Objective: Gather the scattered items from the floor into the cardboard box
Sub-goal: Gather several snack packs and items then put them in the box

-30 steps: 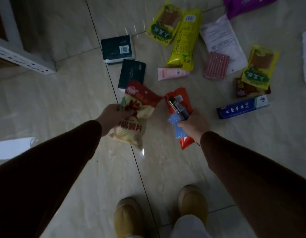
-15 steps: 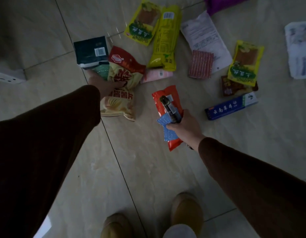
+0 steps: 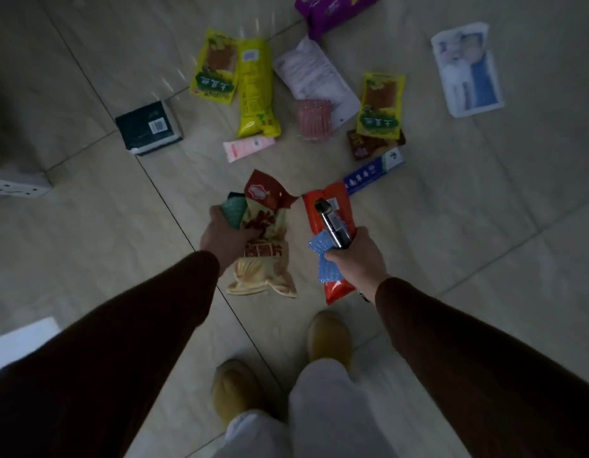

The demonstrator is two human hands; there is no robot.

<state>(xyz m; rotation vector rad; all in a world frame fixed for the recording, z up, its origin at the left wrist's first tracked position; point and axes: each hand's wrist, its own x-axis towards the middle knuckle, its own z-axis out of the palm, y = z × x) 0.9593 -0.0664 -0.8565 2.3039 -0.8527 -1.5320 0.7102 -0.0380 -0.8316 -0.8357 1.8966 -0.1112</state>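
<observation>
My left hand (image 3: 224, 238) grips a red-and-cream snack bag (image 3: 265, 246) together with a dark green packet (image 3: 234, 211), both lifted off the floor. My right hand (image 3: 356, 256) holds a red pouch (image 3: 332, 246), a dark tube-shaped item (image 3: 331, 223) and a blue packet (image 3: 321, 256). Still lying on the tiled floor are a dark box (image 3: 149, 127), a pink tube (image 3: 248, 148), two yellow-green snack packs (image 3: 215, 69) (image 3: 380, 105), a long yellow bag (image 3: 256, 89), a blue toothpaste box (image 3: 374, 171) and a purple bag (image 3: 332, 9). No cardboard box is in view.
A white packet (image 3: 314, 76), a pink striped pack (image 3: 314, 119), a brown packet (image 3: 362, 147) and a printed sheet (image 3: 468, 69) also lie on the floor. White furniture (image 3: 15, 186) stands at the left edge. My shoes (image 3: 329, 338) are below my hands.
My left hand reached forward to the dark green packet, took it with the snack bag and pulled back. The view shifted. My right hand kept its items.
</observation>
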